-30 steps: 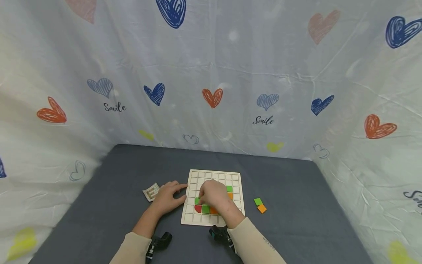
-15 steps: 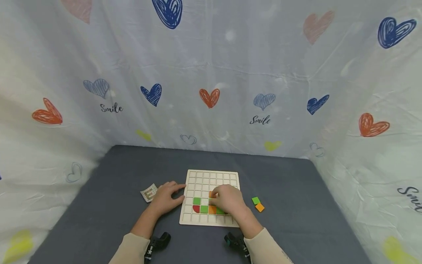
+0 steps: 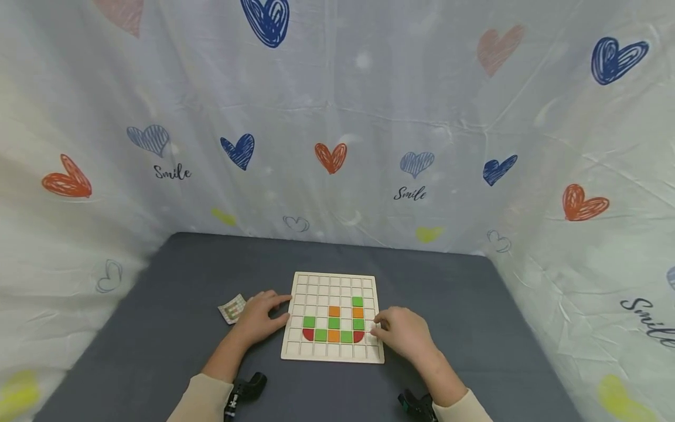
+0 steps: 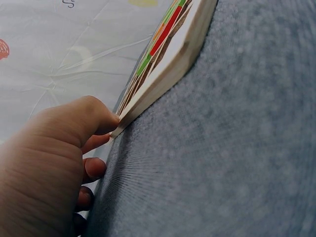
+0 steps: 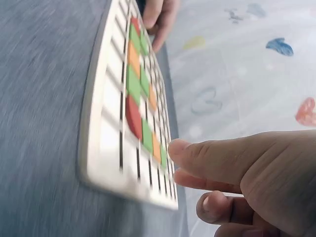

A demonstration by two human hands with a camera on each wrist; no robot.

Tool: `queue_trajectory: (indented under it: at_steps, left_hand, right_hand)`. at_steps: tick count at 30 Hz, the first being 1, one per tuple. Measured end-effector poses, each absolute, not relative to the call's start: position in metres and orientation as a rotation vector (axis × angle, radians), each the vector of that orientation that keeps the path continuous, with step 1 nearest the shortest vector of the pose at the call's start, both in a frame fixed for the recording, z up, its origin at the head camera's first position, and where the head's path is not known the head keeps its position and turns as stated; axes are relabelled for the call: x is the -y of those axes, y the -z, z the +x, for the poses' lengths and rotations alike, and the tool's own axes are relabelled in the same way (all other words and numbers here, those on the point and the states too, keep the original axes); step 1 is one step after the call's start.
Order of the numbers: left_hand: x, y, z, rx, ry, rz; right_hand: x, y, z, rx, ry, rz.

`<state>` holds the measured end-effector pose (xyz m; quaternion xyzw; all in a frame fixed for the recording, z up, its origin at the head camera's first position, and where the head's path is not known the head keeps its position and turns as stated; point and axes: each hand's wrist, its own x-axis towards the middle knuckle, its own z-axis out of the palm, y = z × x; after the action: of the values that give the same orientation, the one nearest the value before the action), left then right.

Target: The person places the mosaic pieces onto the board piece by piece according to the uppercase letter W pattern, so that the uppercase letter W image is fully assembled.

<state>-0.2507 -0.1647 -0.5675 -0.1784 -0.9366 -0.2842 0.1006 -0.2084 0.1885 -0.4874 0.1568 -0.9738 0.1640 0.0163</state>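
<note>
A pale wooden grid board (image 3: 311,350) lies on the dark table with green, orange and red tiles in its squares. A red tile with a rounded corner (image 3: 308,334) and its counterpart (image 3: 358,336) end the lower row. My left hand (image 3: 258,316) rests at the board's left edge, thumb and index fingertips touching its side. Just past the right edge hovers my right hand (image 3: 405,333), fingers loosely bent. In the right wrist view, nothing shows between its thumb (image 5: 207,155) and fingers. The spot where two loose tiles lay is hidden behind this hand.
A small pattern card (image 3: 231,309) lies left of the board, partly behind the left hand. Black wrist devices sit under both forearms, one beside the left sleeve (image 3: 248,390). A white curtain (image 3: 295,176) printed with hearts surrounds the dark tabletop (image 3: 211,258).
My right hand has moved from over the board's tiles rightward past its edge, uncovering the tile pattern and covering the loose tiles' spot. My left hand stays at the board's left edge.
</note>
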Motion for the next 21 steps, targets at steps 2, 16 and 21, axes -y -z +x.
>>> queue_trajectory:
  at_steps: [2,16,21]
  left_hand:
    - [0.165,0.568,-0.251,2.766,0.84,-0.529]
    - [0.165,0.568,-0.25,2.754,0.855,-0.525]
    - [0.164,0.569,-0.25,2.749,0.853,-0.526]
  right_hand:
    - [-0.199,0.489,-0.206,3.04,-0.5,0.441]
    - [-0.256,0.496,-0.2,3.19,-0.332,0.073]
    - [-0.257,0.497,-0.2,3.196,-0.358,0.06]
